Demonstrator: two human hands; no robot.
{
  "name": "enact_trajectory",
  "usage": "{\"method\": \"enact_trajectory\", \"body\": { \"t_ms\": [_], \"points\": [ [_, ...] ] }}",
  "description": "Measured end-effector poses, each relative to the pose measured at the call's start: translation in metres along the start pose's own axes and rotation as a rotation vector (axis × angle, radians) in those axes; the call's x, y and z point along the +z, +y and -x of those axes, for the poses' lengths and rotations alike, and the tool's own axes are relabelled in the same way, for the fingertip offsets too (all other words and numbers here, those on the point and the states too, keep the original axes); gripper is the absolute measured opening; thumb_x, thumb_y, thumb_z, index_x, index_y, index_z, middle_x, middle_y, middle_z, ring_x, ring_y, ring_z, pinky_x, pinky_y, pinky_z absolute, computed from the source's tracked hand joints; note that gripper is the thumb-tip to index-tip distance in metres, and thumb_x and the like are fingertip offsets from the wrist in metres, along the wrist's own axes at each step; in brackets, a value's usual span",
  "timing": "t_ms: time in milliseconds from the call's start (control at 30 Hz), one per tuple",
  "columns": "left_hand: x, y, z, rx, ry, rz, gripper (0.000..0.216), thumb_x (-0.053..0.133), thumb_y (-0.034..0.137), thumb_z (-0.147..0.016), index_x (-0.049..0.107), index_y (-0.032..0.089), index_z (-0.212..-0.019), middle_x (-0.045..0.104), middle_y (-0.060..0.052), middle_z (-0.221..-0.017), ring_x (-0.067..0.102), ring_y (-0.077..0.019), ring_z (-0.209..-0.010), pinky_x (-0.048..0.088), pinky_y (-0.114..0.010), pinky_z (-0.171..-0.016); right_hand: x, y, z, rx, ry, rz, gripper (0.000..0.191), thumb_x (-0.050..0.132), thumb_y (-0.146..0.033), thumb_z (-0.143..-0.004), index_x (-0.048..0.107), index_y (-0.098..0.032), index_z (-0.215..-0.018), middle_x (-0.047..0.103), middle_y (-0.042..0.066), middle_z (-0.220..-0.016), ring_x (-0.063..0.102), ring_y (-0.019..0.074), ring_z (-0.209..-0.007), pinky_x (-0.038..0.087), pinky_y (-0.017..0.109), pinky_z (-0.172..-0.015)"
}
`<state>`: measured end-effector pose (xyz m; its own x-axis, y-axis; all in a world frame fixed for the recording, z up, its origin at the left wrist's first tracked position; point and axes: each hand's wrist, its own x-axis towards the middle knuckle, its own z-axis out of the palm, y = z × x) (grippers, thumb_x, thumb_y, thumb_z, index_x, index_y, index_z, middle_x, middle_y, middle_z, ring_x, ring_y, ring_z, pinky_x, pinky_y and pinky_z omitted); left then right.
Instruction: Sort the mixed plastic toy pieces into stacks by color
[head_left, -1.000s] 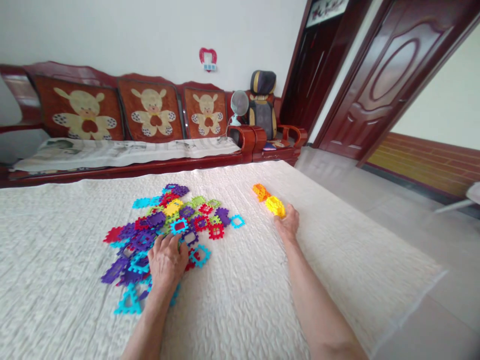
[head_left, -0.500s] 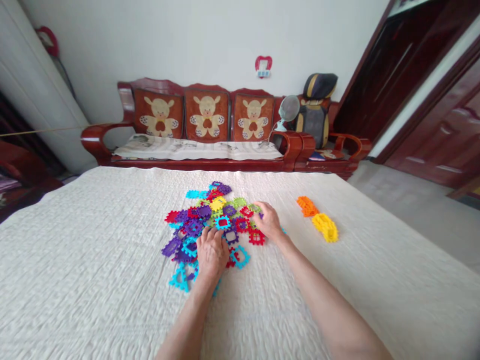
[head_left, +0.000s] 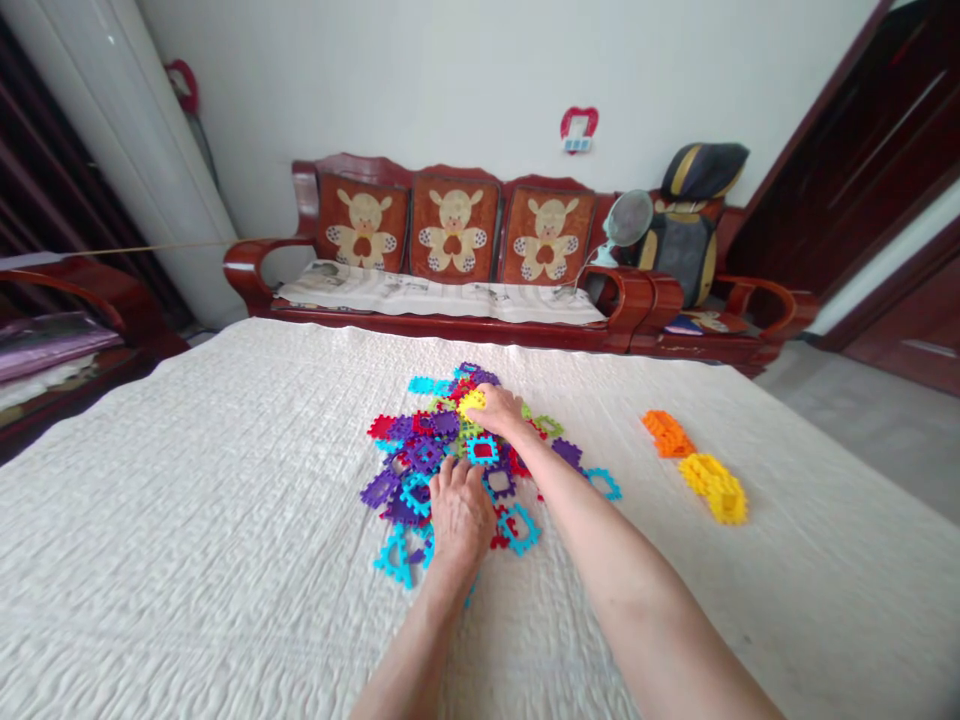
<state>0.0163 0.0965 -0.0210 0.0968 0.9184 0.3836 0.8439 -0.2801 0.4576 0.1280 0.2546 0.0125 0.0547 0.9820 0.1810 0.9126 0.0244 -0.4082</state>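
A loose pile of toothed plastic building tiles in purple, light blue, red and green (head_left: 426,454) lies on the white quilted cover. My right hand (head_left: 498,408) reaches over the back of the pile, its thumb and fingers closed at the edge of a yellow building tile (head_left: 471,403). Nearer to me, my left hand (head_left: 460,508) rests palm down on the front of the pile, fingers a little apart and bent, gripping nothing that I can see. Just beyond its fingertips is a light blue tile (head_left: 482,450) with a square opening.
To the right on the quilted cover (head_left: 225,560), an orange stack of tiles (head_left: 667,434) and a yellow stack of tiles (head_left: 714,488) lie end to end. Past the far edge stand a wooden sofa (head_left: 420,325) with bear cushions and a small fan (head_left: 628,218).
My right hand has moved from the pile's right side to the yellow tile near its back and closed on it. My left hand stays on the pile. The view has turned left.
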Motion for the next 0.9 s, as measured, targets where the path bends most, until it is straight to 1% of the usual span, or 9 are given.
{"method": "enact_trajectory", "body": {
  "t_ms": [100, 200, 333, 467, 533, 600, 767, 833, 900],
  "points": [
    [0.001, 0.000, 0.000, 0.002, 0.006, 0.011, 0.033, 0.043, 0.016, -0.091, 0.068, 0.019, -0.112, 0.066, -0.011, -0.123, 0.046, -0.0312, -0.130, 0.041, -0.048, -0.101, 0.000, 0.001, -0.001, -0.024, 0.048, -0.061, 0.045, 0.064, -0.033, -0.074, 0.062, -0.022, -0.117, 0.067, 0.010, -0.112, 0.062, 0.0279, -0.103, 0.043, 0.045, -0.096],
    [0.001, -0.001, 0.000, 0.002, 0.012, 0.022, 0.033, 0.043, 0.015, -0.090, 0.068, 0.020, -0.112, 0.066, -0.011, -0.122, 0.046, -0.0309, -0.129, 0.041, -0.048, -0.101, -0.002, 0.005, -0.002, -0.031, 0.136, -0.262, 0.044, 0.058, -0.024, -0.074, 0.062, -0.021, -0.117, 0.068, 0.005, -0.104, 0.063, 0.0211, -0.095, 0.048, 0.036, -0.092],
    [0.005, -0.003, 0.000, 0.004, 0.047, 0.060, 0.032, 0.044, 0.013, -0.089, 0.068, 0.018, -0.110, 0.067, -0.012, -0.118, 0.048, -0.0308, -0.127, 0.042, -0.049, -0.101, -0.014, 0.023, 0.007, -0.035, 0.248, -0.477, 0.040, 0.055, -0.026, -0.073, 0.065, -0.020, -0.111, 0.070, 0.004, -0.101, 0.064, 0.0193, -0.092, 0.050, 0.035, -0.091],
    [0.008, -0.005, -0.005, 0.033, 0.199, 0.225, 0.033, 0.042, 0.011, -0.088, 0.067, 0.016, -0.109, 0.064, -0.015, -0.120, 0.057, -0.0246, -0.117, 0.046, -0.043, -0.099, -0.035, 0.055, 0.040, -0.003, 0.268, -0.645, 0.039, 0.055, -0.033, -0.072, 0.066, -0.018, -0.107, 0.072, 0.006, -0.097, 0.067, 0.0197, -0.084, 0.053, 0.035, -0.083],
    [0.006, -0.005, -0.009, 0.050, 0.265, 0.336, 0.033, 0.042, 0.011, -0.087, 0.067, 0.017, -0.108, 0.065, -0.013, -0.120, 0.060, -0.0210, -0.113, 0.049, -0.040, -0.098, -0.044, 0.072, 0.064, 0.034, 0.268, -0.724, 0.041, 0.057, -0.036, -0.072, 0.066, -0.017, -0.106, 0.073, 0.007, -0.095, 0.068, 0.0203, -0.081, 0.055, 0.035, -0.079],
    [0.001, -0.003, -0.014, 0.027, 0.283, 0.427, 0.035, 0.041, 0.009, -0.086, 0.067, 0.019, -0.106, 0.068, -0.009, -0.115, 0.062, -0.0182, -0.109, 0.050, -0.036, -0.095, -0.052, 0.087, 0.090, 0.072, 0.272, -0.785, 0.043, 0.060, -0.040, -0.071, 0.066, -0.016, -0.105, 0.073, 0.008, -0.095, 0.069, 0.0211, -0.081, 0.056, 0.035, -0.075],
    [-0.013, 0.014, -0.014, -0.103, 0.148, 0.513, 0.036, 0.045, 0.012, -0.084, 0.069, 0.021, -0.108, 0.073, -0.004, -0.100, 0.068, -0.0160, -0.090, 0.054, -0.030, -0.084, -0.065, 0.120, 0.158, 0.144, 0.215, -0.823, 0.045, 0.065, -0.049, -0.067, 0.068, -0.017, -0.099, 0.075, 0.009, -0.092, 0.070, 0.0223, -0.079, 0.058, 0.035, -0.069],
    [-0.014, 0.025, -0.005, -0.061, 0.045, 0.456, 0.035, 0.045, 0.013, -0.084, 0.071, 0.020, -0.107, 0.074, -0.005, -0.099, 0.069, -0.0172, -0.088, 0.055, -0.031, -0.083, -0.069, 0.128, 0.181, 0.156, 0.189, -0.826, 0.044, 0.066, -0.048, -0.067, 0.069, -0.017, -0.097, 0.075, 0.009, -0.090, 0.070, 0.0225, -0.078, 0.058, 0.036, -0.070],
    [-0.011, 0.036, 0.009, 0.087, -0.074, 0.357, 0.034, 0.046, 0.012, -0.084, 0.071, 0.017, -0.106, 0.073, -0.008, -0.098, 0.068, -0.0190, -0.090, 0.055, -0.032, -0.085, -0.072, 0.134, 0.199, 0.166, 0.192, -0.823, 0.042, 0.066, -0.047, -0.067, 0.069, -0.017, -0.096, 0.075, 0.009, -0.090, 0.070, 0.0230, -0.079, 0.058, 0.037, -0.071]
  ]
}}
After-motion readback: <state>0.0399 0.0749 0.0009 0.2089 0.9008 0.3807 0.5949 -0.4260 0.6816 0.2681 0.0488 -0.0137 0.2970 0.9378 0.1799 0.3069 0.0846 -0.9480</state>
